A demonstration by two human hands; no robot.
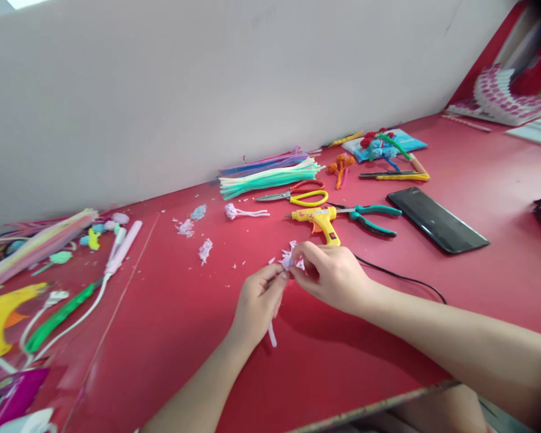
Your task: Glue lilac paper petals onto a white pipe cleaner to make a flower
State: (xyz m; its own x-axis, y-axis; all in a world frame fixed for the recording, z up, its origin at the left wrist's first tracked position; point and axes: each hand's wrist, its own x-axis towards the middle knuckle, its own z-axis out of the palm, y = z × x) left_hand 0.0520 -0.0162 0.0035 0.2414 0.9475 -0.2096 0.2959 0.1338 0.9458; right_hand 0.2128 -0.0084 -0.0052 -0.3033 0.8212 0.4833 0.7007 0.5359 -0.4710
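Note:
My left hand (255, 305) pinches a pale lilac fluffy flower-like piece (287, 257) between thumb and fingertips. Below that hand, a pale stem (272, 335) sticks out. From the right, my right hand (338, 278) has its thumb and fingers closed on the same piece's ragged top. Fingers hide part of it. Just behind my right hand lies a yellow glue gun (318, 218). A finished-looking lilac bud with stems (234, 211) rests farther back, near small heaps of lilac fluff (205, 251).
Red-and-yellow scissors (309, 197), teal pliers (374, 210) and a black phone (437, 219) lie on the red table (171, 355). Bundled pipe cleaners (270, 176) sit by the white wall. At left are a white-corded pink tool (124, 246) and another yellow glue gun (2, 313).

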